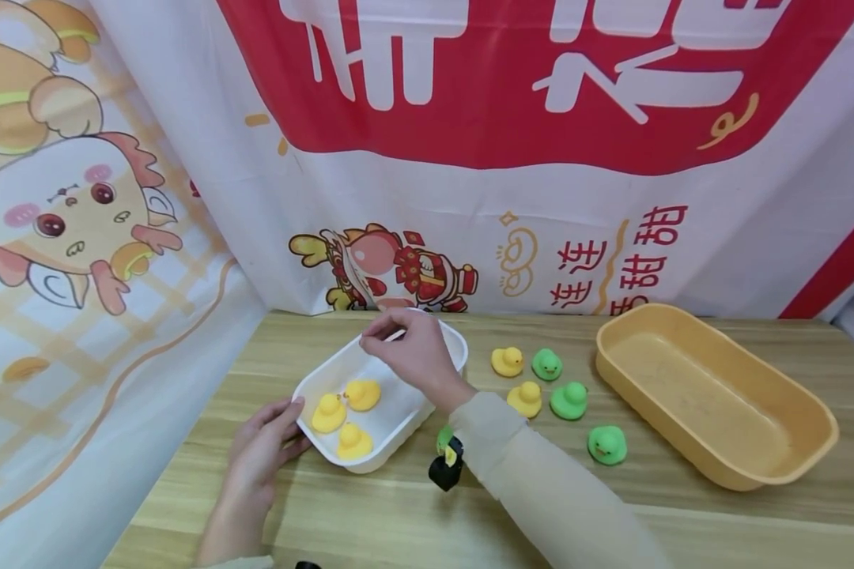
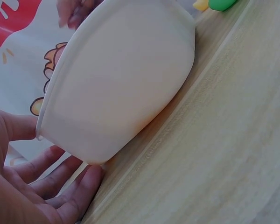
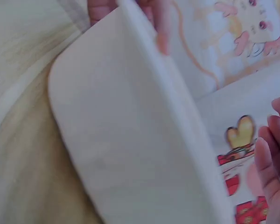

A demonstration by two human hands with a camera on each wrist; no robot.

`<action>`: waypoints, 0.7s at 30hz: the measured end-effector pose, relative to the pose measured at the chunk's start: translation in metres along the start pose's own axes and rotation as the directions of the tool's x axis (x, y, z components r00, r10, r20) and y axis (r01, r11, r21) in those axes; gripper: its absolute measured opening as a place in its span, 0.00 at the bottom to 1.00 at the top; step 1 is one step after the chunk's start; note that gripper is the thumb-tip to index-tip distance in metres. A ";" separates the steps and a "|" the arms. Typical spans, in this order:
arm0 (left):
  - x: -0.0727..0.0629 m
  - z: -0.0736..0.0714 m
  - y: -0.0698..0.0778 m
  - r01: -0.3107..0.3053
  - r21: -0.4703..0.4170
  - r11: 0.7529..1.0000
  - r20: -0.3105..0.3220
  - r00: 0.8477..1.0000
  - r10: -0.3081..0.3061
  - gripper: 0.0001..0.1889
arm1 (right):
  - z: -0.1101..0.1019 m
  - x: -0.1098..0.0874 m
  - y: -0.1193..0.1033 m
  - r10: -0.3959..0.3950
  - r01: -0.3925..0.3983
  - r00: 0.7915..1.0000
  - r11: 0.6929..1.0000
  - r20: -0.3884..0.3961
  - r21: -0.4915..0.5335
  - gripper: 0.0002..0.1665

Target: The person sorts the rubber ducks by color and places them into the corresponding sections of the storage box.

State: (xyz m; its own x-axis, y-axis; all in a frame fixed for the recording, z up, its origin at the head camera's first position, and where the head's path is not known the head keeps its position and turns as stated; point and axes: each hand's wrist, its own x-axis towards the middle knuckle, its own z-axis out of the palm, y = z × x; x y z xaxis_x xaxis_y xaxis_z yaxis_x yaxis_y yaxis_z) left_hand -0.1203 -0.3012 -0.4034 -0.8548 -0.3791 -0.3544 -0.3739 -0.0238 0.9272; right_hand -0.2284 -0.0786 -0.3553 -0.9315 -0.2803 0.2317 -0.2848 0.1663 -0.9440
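Observation:
My left hand holds the near left end of a white plastic basin, thumb at the rim and fingers lower on its outside, as the left wrist view shows. Three yellow rubber ducks sit inside toward that end. Over the far part of the basin is my right hand, its fingers bent loosely. In the right wrist view its fingers are beside the basin's blurred wall, and no object shows between them.
Right of the basin stand two yellow ducks and several green ducks. One green duck is partly hidden by my right wrist. An orange-tan basin stands at the right. Printed cloth hangs behind the wooden table.

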 end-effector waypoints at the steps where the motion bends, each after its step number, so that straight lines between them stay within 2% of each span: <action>1: 0.000 0.001 0.000 -0.003 -0.002 1.000 0.002 1.000 0.003 0.31 | -0.006 -0.001 -0.005 -0.014 0.014 1.000 1.000 -0.003 -0.002 0.03; 5: 0.001 0.002 0.002 -0.012 0.000 1.000 0.009 1.000 0.012 0.31 | -0.035 -0.009 -0.024 -0.024 0.023 1.000 1.000 -0.007 -0.004 0.04; 10: 0.001 0.001 0.003 -0.012 0.016 1.000 0.002 1.000 0.012 0.31 | -0.074 -0.027 -0.033 0.046 -0.046 0.999 0.999 -0.013 -0.010 0.06; 15: 0.000 0.001 0.003 -0.009 0.026 1.000 -0.007 1.000 0.009 0.31 | -0.108 -0.051 -0.024 0.134 -0.135 0.990 0.990 -0.041 -0.039 0.09; 21: 0.000 0.001 0.000 -0.006 0.018 1.000 -0.007 1.000 0.006 0.33 | -0.137 -0.078 -0.004 0.192 -0.208 0.972 0.971 -0.135 -0.114 0.12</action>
State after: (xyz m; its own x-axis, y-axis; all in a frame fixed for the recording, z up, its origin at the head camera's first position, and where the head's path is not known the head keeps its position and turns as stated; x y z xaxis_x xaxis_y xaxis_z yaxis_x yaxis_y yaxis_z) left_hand -0.1207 -0.3002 -0.4036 -0.8548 -0.3853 -0.3476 -0.3748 -0.0047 0.9271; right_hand -0.1855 0.0723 -0.3378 -0.9907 -0.1127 0.0757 -0.1090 0.3279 -0.9384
